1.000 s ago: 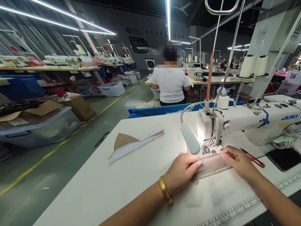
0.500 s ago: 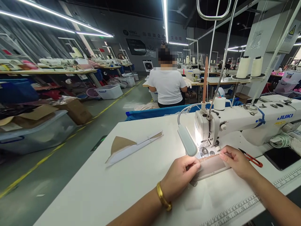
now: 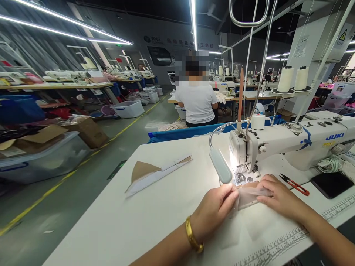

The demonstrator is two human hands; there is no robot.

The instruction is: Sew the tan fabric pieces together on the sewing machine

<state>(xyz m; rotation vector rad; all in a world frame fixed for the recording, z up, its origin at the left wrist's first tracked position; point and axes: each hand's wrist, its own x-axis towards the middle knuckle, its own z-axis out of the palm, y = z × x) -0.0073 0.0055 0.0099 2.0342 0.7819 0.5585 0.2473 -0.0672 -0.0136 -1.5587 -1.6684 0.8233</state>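
Sheer pinkish fabric (image 3: pixel 248 197) lies just in front of the needle area of a white sewing machine (image 3: pixel 240 147). My left hand (image 3: pixel 215 203), with a gold bangle at the wrist, pinches the fabric's left end. At the right end, my right hand (image 3: pixel 280 195) has its fingers closed on the folded sheer layer. A lit lamp head (image 3: pixel 220 165) hangs left of the needle. Red-handled thread snips (image 3: pixel 295 184) rest on the white table (image 3: pixel 166 218) to the right of my right hand.
A brown and white paper piece (image 3: pixel 155 175) lies on the table's left part. A black phone (image 3: pixel 332 184) and coiled cable (image 3: pixel 330 165) are at the right. A ruler strip (image 3: pixel 280 248) runs along the near edge. Ahead sits a person in white (image 3: pixel 196 101), facing away.
My right hand has shifted its grip and now bunches the sheer layer, with its fingers further over the fabric. My left hand stays at the left end, slightly turned.
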